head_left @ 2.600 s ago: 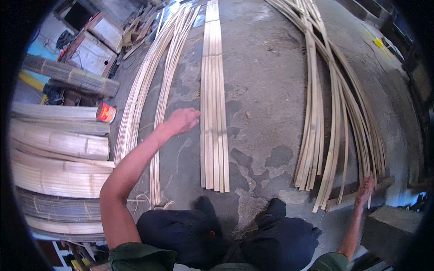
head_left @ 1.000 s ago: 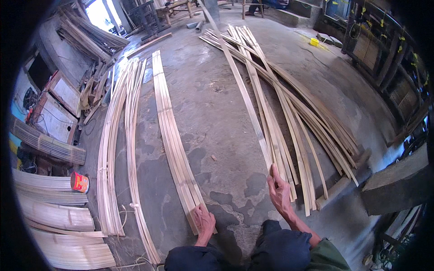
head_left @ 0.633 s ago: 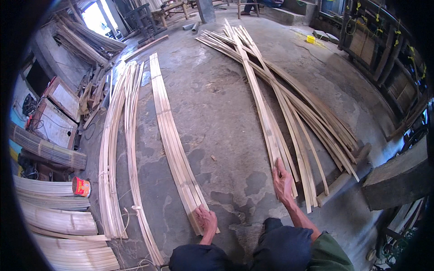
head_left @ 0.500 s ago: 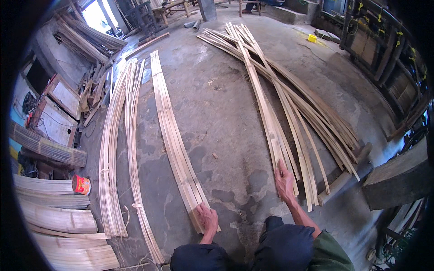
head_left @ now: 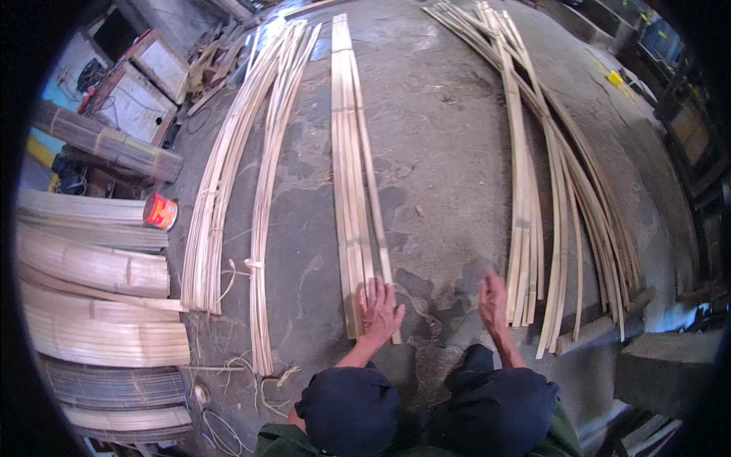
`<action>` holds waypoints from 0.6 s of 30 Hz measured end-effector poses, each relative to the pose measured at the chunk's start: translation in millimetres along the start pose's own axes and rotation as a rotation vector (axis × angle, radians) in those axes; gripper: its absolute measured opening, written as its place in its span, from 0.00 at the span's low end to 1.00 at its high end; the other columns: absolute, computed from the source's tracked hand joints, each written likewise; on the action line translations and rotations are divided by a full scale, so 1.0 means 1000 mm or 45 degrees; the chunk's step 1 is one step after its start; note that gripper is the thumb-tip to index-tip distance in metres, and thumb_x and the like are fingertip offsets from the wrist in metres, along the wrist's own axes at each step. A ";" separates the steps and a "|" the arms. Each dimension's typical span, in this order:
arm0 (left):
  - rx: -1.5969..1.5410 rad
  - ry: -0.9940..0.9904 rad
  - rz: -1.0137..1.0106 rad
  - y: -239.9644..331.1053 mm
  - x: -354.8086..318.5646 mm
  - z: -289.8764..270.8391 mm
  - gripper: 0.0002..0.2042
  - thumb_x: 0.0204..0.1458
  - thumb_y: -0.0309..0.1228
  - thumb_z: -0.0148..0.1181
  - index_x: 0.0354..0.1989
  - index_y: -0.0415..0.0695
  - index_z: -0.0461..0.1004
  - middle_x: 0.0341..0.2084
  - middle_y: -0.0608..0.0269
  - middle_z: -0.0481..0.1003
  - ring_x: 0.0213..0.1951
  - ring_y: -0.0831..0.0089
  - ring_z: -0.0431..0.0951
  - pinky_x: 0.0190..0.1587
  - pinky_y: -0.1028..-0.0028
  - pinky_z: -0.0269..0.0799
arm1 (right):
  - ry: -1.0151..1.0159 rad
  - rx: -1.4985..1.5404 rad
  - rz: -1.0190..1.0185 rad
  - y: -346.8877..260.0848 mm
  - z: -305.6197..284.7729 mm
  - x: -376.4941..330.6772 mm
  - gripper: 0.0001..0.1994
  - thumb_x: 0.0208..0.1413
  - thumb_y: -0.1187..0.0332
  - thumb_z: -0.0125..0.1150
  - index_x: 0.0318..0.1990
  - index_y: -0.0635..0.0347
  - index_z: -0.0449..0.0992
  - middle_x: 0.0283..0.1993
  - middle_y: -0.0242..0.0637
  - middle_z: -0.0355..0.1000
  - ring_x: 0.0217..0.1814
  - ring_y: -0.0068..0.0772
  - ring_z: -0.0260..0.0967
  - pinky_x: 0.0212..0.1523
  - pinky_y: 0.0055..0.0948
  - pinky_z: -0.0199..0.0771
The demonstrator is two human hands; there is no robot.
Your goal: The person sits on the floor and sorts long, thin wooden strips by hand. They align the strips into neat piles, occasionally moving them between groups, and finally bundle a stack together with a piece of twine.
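Observation:
Long pale bamboo strips lie side by side on the floor in front of me, their near ends by my knees. My left hand rests on that end with its fingers spread, over one narrow strip that slants away from the row's right side. My right hand is held left of another group of bamboo strips, apart from them. It looks empty, its fingers loosely bent and a little blurred. Farther right, more bamboo strips lie crossed in a loose heap.
Two bundles of thin strips lie to the left, the nearer one tied. Beyond them are stacked slatted mats and a red tin. Cord lies near my left knee. A concrete block stands at right.
The view has turned left and downward. My right hand has come off the right-hand strips. My left hand has opened out flat, and a narrow strip now stands apart from the row.

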State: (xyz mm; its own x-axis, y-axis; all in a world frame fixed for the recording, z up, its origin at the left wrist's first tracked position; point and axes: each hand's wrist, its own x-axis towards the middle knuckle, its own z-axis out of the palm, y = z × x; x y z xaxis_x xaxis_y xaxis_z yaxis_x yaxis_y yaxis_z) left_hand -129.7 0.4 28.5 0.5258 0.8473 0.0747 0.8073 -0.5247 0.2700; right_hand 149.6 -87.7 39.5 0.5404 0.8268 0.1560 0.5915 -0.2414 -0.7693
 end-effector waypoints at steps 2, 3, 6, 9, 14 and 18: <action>-0.034 -0.064 -0.028 0.008 -0.004 -0.002 0.32 0.55 0.46 0.52 0.61 0.34 0.61 0.65 0.41 0.56 0.70 0.49 0.47 0.68 0.46 0.37 | -0.356 0.337 0.160 -0.008 0.052 -0.033 0.18 0.63 0.67 0.50 0.57 0.66 0.67 0.45 0.45 0.72 0.45 0.41 0.72 0.47 0.36 0.72; -0.065 -0.083 -0.011 0.017 0.003 -0.001 0.33 0.56 0.48 0.51 0.62 0.34 0.61 0.65 0.40 0.56 0.70 0.50 0.46 0.68 0.46 0.35 | -0.484 0.378 0.229 -0.006 0.077 -0.046 0.17 0.65 0.67 0.49 0.57 0.66 0.68 0.44 0.37 0.73 0.43 0.32 0.72 0.45 0.32 0.73; -0.228 -0.121 -0.113 0.025 0.005 -0.002 0.33 0.60 0.49 0.45 0.64 0.33 0.57 0.64 0.39 0.57 0.70 0.49 0.47 0.69 0.48 0.33 | -0.588 0.709 0.464 -0.048 0.116 -0.059 0.18 0.65 0.63 0.49 0.58 0.64 0.67 0.42 0.42 0.74 0.42 0.35 0.72 0.44 0.32 0.72; -0.484 -0.081 -0.204 0.029 0.001 0.005 0.32 0.63 0.48 0.40 0.66 0.33 0.54 0.64 0.39 0.58 0.69 0.47 0.50 0.70 0.51 0.32 | -0.602 0.526 0.389 -0.071 0.114 -0.055 0.19 0.63 0.62 0.49 0.58 0.61 0.67 0.43 0.51 0.74 0.47 0.45 0.73 0.48 0.39 0.71; -0.911 -0.051 -0.189 0.040 0.011 -0.006 0.32 0.64 0.48 0.38 0.68 0.35 0.51 0.64 0.45 0.60 0.68 0.50 0.53 0.69 0.51 0.35 | -0.652 0.794 0.570 -0.054 0.121 -0.042 0.17 0.63 0.60 0.50 0.54 0.60 0.70 0.36 0.41 0.74 0.36 0.31 0.72 0.37 0.31 0.71; -1.133 -0.069 -0.158 0.027 0.015 -0.003 0.27 0.62 0.42 0.47 0.64 0.36 0.59 0.59 0.47 0.66 0.62 0.52 0.64 0.65 0.57 0.53 | -0.303 0.817 0.674 -0.077 0.067 -0.005 0.13 0.63 0.64 0.53 0.47 0.63 0.73 0.28 0.26 0.68 0.26 0.16 0.62 0.24 0.20 0.61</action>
State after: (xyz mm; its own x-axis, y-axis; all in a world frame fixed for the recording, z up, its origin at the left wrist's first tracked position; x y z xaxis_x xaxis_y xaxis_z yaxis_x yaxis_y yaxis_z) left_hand -100.9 -1.0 39.7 0.4788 0.8768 -0.0442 0.3651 -0.1531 0.9183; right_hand 61.0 -39.3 56.6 0.4675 0.7882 -0.4002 -0.1936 -0.3505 -0.9164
